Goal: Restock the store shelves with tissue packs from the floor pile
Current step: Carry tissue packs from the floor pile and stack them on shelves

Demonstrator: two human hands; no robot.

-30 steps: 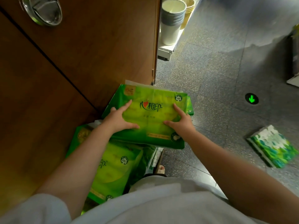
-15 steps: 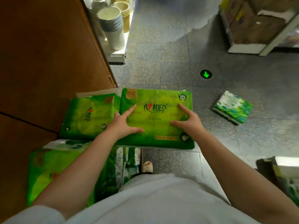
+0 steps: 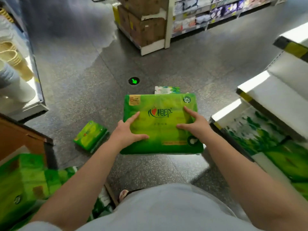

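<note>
A green tissue pack [image 3: 160, 124] is held flat in mid-air over the grey speckled floor [image 3: 80, 84], at the centre of the view. The left hand [image 3: 128, 130] grasps its near left edge, index finger and thumb spread across the printed top face, the other fingers hidden under the side. The right hand [image 3: 195, 125] grasps the near right edge in the same way, thumb and index finger lying on top. Whether the hidden fingers curl beneath cannot be seen clearly.

Just beyond the held pack, at 12 o'clock, the corner of a white-and-green floral tissue pack [image 3: 166, 90] peeks out on the floor. A small green pack [image 3: 90, 136] lies on the floor at 9 o'clock from the held one, apart from it. The floor pile of green packs [image 3: 23, 184] fills the 8 o'clock corner, blurred. At 3 o'clock stand white store shelves [image 3: 260, 90], with floral and green packs [image 3: 260, 130] on the lowest level. A round green arrow marker [image 3: 134, 81] sits in the floor at 12 o'clock, and stacked cardboard boxes [image 3: 146, 29] stand further off. Paper cups [image 3: 15, 84] sit on a shelf at 10 o'clock.
</note>
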